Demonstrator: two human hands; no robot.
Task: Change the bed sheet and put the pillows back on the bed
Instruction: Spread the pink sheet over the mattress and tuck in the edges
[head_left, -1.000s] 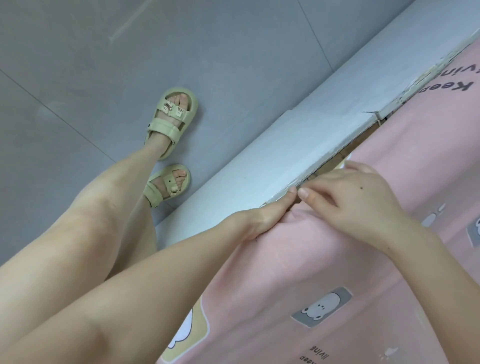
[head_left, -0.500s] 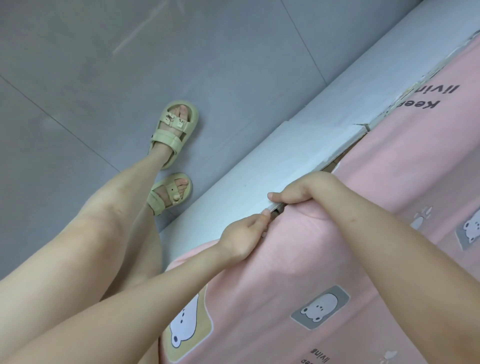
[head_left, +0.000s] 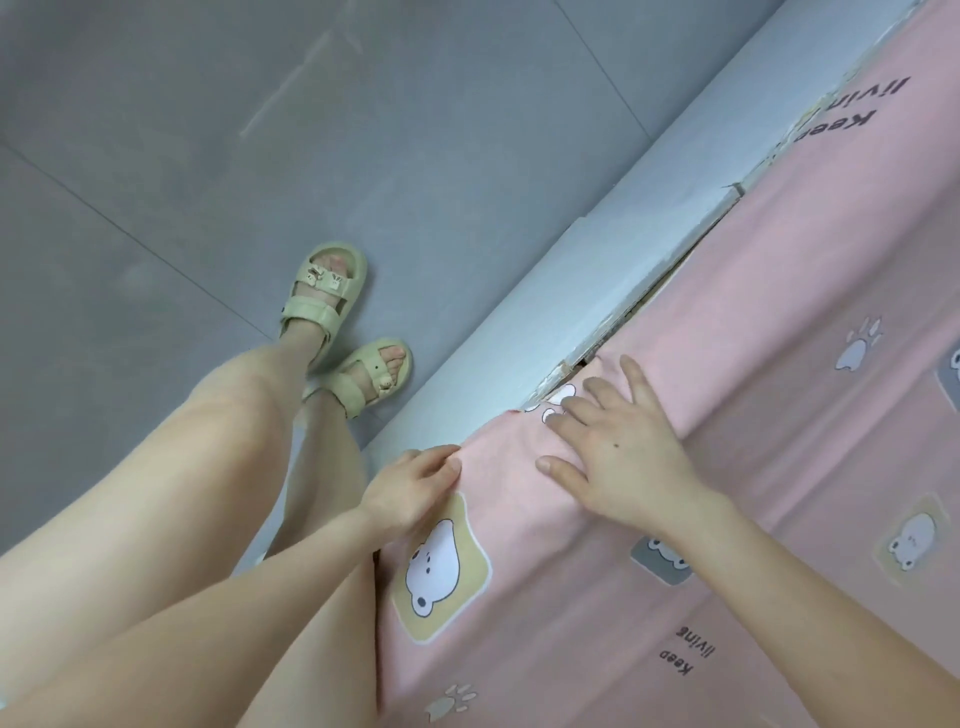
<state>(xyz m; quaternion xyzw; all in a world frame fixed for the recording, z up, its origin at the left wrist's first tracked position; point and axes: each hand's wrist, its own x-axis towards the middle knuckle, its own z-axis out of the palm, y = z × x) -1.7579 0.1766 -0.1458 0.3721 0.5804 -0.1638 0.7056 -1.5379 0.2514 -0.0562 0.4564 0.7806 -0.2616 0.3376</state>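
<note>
In the head view, the pink bear-print bed sheet was pinched at its edge by curled fingers of the left hand and pressed flat under straight, spread fingers of the right hand. Tucking would likely be served best by tension kept between them.

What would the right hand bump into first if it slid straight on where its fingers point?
Probably the pale bed frame. The right hand lies flat on the pink sheet, fingers aimed at that rail just past the sheet's edge; depth there is hard to judge.
</note>
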